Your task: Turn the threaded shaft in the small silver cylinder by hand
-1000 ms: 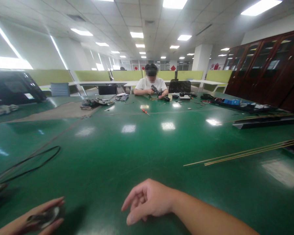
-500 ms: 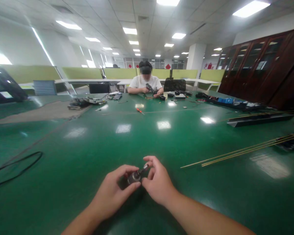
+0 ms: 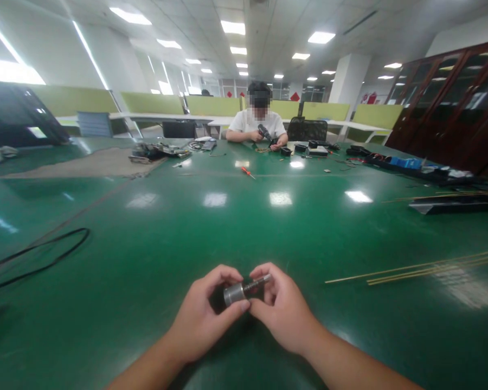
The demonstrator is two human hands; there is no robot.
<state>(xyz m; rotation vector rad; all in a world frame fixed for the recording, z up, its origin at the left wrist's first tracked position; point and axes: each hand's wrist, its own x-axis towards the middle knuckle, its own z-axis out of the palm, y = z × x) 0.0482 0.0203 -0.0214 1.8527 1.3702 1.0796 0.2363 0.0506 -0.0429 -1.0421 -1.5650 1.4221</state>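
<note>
A small grey metal cylinder with a thin stepped shaft (image 3: 233, 294) is held just above the green table, its shaft pointing right and slightly away from me. My left hand (image 3: 205, 311) grips the cylinder body from the left, thumb in front and fingers behind. On the other side my right hand (image 3: 284, 306) curls its fingers around the shaft end, with the thumb close to my left thumb tip. The shaft's bright tip rests by my right index finger. Part of the cylinder's far side is hidden by my left fingers.
Thin brass-coloured rods (image 3: 423, 271) lie at the right, with a black channel (image 3: 451, 205) behind. A black cable loop (image 3: 71, 246) is at left. Farther off lie an orange screwdriver (image 3: 247, 172) and electronic parts (image 3: 146, 153). Across the table (image 3: 236, 227) a person (image 3: 238, 123) holds a power tool.
The metal cylinder has turned so its shaft lies flatter, pointing more to the right. My right fingers have come in around the shaft. My view has swung left and a little down.
</note>
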